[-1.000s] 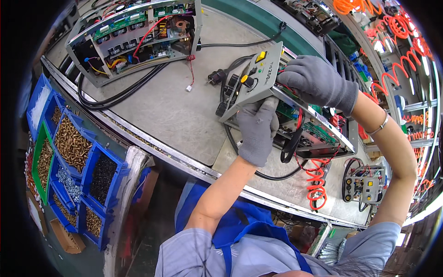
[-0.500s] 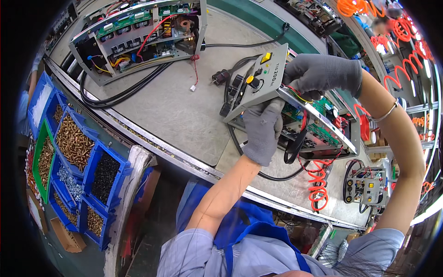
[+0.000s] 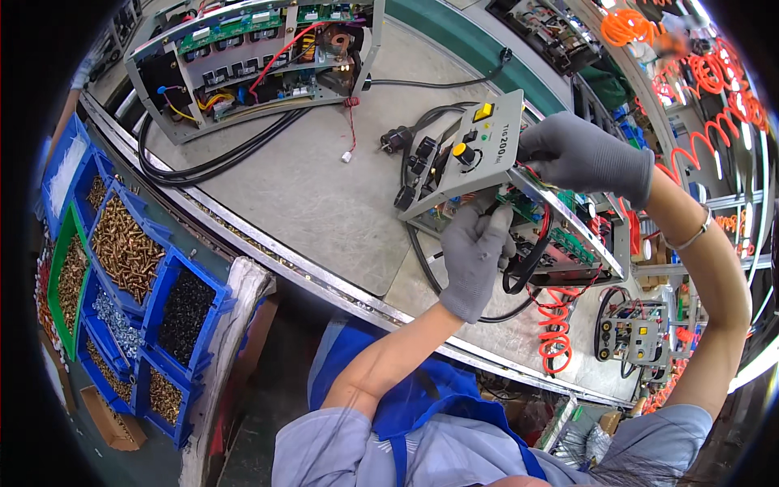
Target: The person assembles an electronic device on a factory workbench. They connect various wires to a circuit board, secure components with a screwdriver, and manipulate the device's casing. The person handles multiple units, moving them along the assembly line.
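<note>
A grey welding machine with its side uncovered stands tilted on the bench before me. Its front panel carries a yellow switch and a black knob with a yellow cap. My right hand, in a grey glove, reaches in behind the top of that panel with fingers curled; what they grip is hidden. Below the panel's lower edge my gloved left hand has thumb and fingers drawn together at the machine's open side, by the wires and green circuit boards. Anything between those fingers is too small to make out.
Another open machine stands at the far left of the bench, its black cable beside a plug. Blue bins and a green bin of screws lie left. A red coiled hose hangs near a smaller unit.
My left hand has left the panel's lower edge and moved slightly right and down, fingers now pinched together at the open side. The right hand and machine have shifted a little right in view.
</note>
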{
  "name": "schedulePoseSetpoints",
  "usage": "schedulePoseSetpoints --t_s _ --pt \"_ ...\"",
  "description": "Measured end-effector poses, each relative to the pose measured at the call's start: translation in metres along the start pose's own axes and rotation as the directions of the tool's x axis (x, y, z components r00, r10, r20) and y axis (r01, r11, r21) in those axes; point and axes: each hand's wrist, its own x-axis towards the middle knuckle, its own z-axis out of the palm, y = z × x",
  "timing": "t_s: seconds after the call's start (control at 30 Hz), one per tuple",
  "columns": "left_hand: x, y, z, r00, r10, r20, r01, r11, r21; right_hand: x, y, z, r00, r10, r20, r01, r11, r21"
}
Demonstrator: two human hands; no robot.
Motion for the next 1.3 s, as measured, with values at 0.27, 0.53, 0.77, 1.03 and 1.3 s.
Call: schedulePoseSetpoints --t_s 0.27,0.53,0.77,1.03,1.3 --pt "0.012 0.001 -0.007 1.000 -0.026 0.013 0.025 0.998 0.051 0.010 -0.028 -0.019 0.984 0.081 0.158 -0.044 0.973 -0.225" --pt "0.018 0.000 -0.013 0.998 -0.039 0.054 0.038 0.999 0.021 0.022 -0.014 -0.028 0.934 0.135 0.330 -0.109 0.989 -0.097" --pt "0.023 0.002 -0.016 0.978 0.074 0.194 -0.072 0.997 -0.016 0.012 0.002 -0.023 0.977 -0.044 0.209 0.044 0.999 0.003" --pt "0.036 -0.004 -0.013 0.925 0.114 0.363 -0.141 0.989 0.047 0.017 -0.019 -0.027 0.966 0.074 0.248 -0.033 0.986 -0.164" --pt "0.033 -0.006 -0.015 0.946 0.133 0.296 -0.145 0.989 0.021 0.011 -0.021 -0.018 0.987 -0.006 0.160 0.028 0.990 -0.140"
